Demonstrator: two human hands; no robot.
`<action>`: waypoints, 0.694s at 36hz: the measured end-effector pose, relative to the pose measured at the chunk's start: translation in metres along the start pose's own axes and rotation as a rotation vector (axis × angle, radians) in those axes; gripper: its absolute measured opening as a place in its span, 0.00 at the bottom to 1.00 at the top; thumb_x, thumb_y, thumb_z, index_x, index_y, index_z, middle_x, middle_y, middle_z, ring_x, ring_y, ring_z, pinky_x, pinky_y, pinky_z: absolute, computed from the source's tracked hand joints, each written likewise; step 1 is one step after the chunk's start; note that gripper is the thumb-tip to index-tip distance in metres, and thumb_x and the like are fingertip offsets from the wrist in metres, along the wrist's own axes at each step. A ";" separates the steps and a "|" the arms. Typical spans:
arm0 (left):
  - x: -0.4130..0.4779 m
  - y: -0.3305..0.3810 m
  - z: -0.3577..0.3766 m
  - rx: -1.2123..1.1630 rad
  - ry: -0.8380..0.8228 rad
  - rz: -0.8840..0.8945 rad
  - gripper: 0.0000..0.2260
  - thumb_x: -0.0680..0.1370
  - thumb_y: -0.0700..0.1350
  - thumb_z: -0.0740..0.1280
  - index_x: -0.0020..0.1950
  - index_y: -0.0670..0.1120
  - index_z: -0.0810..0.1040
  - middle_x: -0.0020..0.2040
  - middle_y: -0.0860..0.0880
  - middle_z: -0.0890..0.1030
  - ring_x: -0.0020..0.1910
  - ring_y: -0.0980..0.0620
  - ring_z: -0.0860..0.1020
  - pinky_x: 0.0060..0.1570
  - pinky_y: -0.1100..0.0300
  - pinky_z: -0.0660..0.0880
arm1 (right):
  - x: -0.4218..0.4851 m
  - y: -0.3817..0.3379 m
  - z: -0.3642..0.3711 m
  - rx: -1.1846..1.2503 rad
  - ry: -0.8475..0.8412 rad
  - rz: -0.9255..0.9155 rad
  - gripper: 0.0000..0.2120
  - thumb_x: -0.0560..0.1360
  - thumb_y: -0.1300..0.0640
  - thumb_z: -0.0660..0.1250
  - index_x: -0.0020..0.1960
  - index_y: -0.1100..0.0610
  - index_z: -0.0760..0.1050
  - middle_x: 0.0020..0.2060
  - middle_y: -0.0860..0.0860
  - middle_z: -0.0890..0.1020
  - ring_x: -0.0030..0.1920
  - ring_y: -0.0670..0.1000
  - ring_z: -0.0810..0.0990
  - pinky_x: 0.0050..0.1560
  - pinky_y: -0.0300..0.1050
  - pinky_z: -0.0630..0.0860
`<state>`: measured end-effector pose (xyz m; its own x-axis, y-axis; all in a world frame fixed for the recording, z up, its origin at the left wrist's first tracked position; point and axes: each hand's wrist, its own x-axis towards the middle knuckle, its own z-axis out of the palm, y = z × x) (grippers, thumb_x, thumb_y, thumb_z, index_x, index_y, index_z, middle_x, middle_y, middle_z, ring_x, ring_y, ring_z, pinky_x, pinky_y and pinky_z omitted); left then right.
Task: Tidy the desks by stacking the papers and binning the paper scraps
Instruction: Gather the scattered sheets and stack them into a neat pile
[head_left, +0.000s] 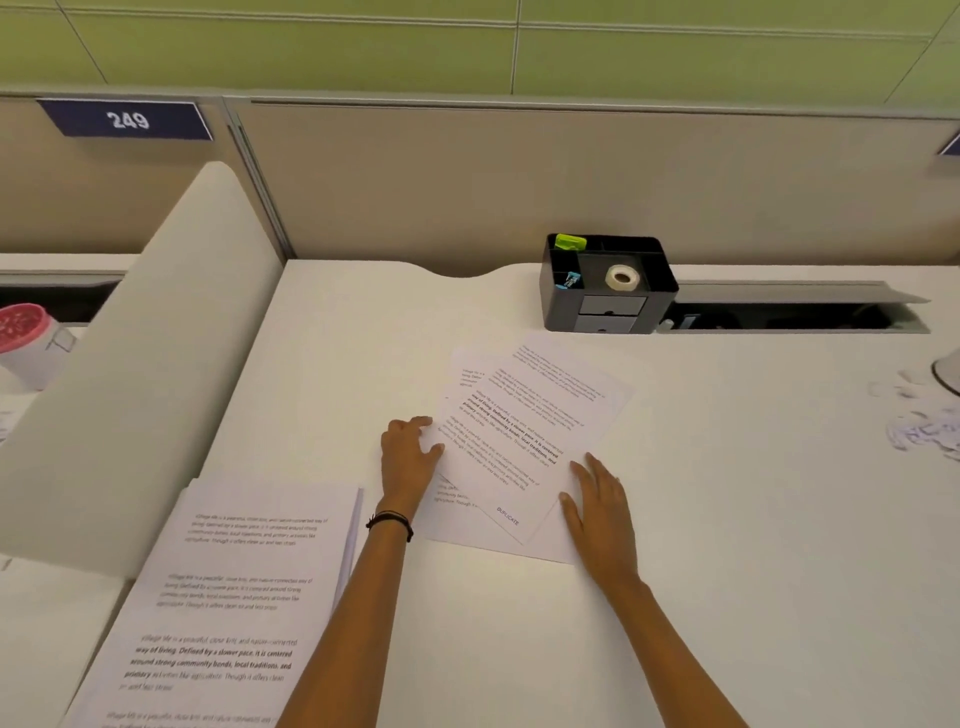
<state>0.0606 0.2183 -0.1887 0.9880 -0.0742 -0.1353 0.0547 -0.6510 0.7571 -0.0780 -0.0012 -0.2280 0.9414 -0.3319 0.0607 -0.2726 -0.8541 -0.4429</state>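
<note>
Several loose printed sheets (524, 431) lie fanned and skewed at the middle of the white desk (727, 519). My left hand (410, 457) rests flat at their left edge, fingers spread and touching the paper. At the lower right edge of the sheets, my right hand (597, 509) lies flat with its fingers apart. A neat stack of printed papers (228, 597) sits at the near left of the desk. Small white paper scraps (919, 421) are scattered at the far right edge.
A black desk organiser (608, 283) with a tape roll stands at the back by an open cable tray (789, 312). A white divider panel (140, 374) walls off the left side; behind it is a red-topped container (23, 332). A white object's base (948, 369) shows at the right.
</note>
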 end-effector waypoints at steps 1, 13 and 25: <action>0.001 0.000 0.000 0.000 -0.002 -0.002 0.17 0.74 0.38 0.69 0.63 0.43 0.74 0.57 0.41 0.71 0.59 0.44 0.70 0.54 0.65 0.62 | 0.000 0.000 0.001 -0.009 0.002 0.007 0.27 0.77 0.43 0.46 0.70 0.55 0.65 0.72 0.52 0.64 0.71 0.52 0.63 0.73 0.47 0.55; -0.003 0.007 -0.005 0.098 -0.036 -0.020 0.18 0.71 0.41 0.73 0.59 0.43 0.73 0.55 0.43 0.73 0.58 0.45 0.68 0.51 0.60 0.65 | -0.003 -0.004 0.004 -0.045 -0.003 0.046 0.28 0.77 0.51 0.40 0.71 0.58 0.64 0.72 0.53 0.65 0.72 0.52 0.62 0.73 0.46 0.49; -0.039 -0.001 -0.021 0.132 -0.213 -0.087 0.18 0.75 0.38 0.68 0.64 0.43 0.70 0.46 0.44 0.75 0.44 0.49 0.73 0.42 0.62 0.67 | -0.009 -0.006 -0.002 0.089 0.051 0.080 0.22 0.78 0.68 0.52 0.72 0.61 0.61 0.72 0.54 0.64 0.73 0.51 0.60 0.75 0.46 0.49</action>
<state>0.0253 0.2381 -0.1710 0.9271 -0.1614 -0.3384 0.1054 -0.7539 0.6485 -0.0854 0.0065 -0.2245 0.9054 -0.4193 0.0667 -0.3254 -0.7863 -0.5252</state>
